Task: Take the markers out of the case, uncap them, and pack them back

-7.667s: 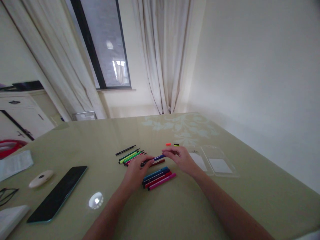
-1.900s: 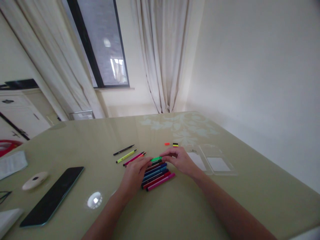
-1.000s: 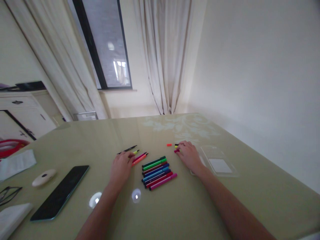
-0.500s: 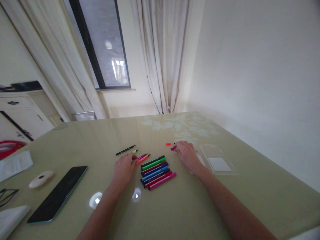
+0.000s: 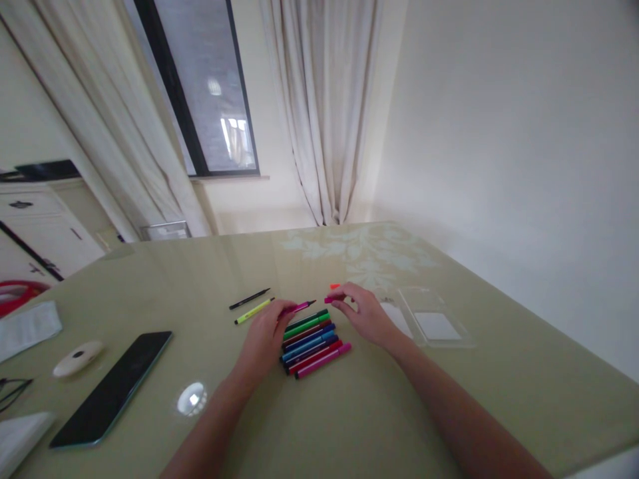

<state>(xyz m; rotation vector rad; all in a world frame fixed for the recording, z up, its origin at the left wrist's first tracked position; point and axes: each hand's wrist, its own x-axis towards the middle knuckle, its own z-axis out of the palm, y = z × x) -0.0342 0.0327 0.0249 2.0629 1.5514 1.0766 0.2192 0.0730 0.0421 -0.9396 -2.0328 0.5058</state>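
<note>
My left hand (image 5: 264, 336) is closed on an uncapped magenta marker (image 5: 303, 306), its dark tip pointing right. Facing that tip across a small gap, my right hand (image 5: 363, 313) pinches a magenta marker cap (image 5: 328, 300). An orange cap (image 5: 334, 286) lies just behind my right fingers. Below the two hands is a row of several capped markers, with a green marker (image 5: 309, 327) near the top and a pink marker (image 5: 323, 361) nearest me. Left of my left fingers lie an uncapped yellow marker (image 5: 253, 311) and an uncapped black marker (image 5: 249, 299).
A clear plastic case (image 5: 452, 338) lies open right of my right hand. On the left of the table (image 5: 379, 426) are a black tablet-like slab (image 5: 114, 389), a whitish oval object (image 5: 78, 359) and a folded white cloth or paper (image 5: 30, 327).
My left hand has moved right and lifted the magenta marker toward the row. My right hand has moved left with the magenta cap. The yellow marker is now uncovered.
</note>
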